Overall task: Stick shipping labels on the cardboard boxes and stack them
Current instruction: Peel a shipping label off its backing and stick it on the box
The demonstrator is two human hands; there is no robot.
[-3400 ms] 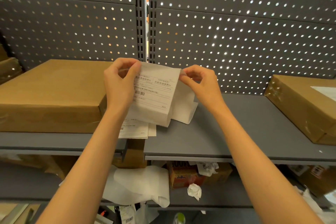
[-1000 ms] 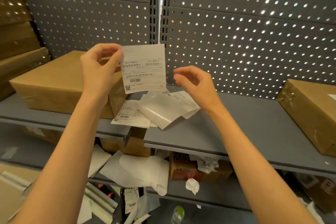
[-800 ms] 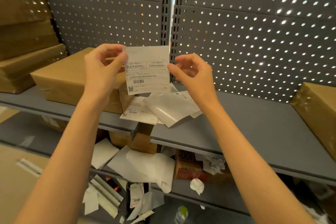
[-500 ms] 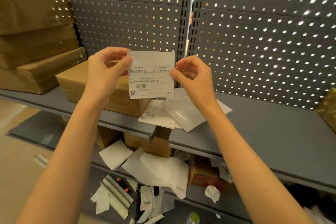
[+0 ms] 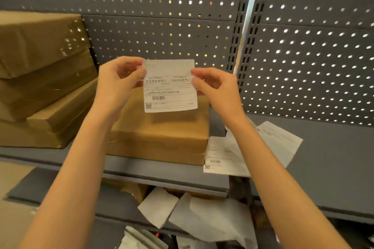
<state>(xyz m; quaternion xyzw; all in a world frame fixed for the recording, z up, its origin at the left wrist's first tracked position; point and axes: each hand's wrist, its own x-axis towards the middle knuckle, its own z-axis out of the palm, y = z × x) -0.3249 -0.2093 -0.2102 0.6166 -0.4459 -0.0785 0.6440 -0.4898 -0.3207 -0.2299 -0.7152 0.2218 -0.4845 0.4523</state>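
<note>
Two hands raised, one shipping label (image 5: 170, 85) pinched between them: left hand (image 5: 119, 83) on its left edge, right hand (image 5: 216, 87) on its right edge, printed face toward the camera. Just beneath and behind both hands, a cardboard box (image 5: 162, 133) on the shelf (image 5: 334, 157). Left of the left hand, stacked boxes (image 5: 40, 79). Under the right forearm, loose label sheets (image 5: 224, 153).

grey shelf (image 5: 334, 168), cardboard boxes (image 5: 162, 137), loose papers (image 5: 279, 143)
</note>
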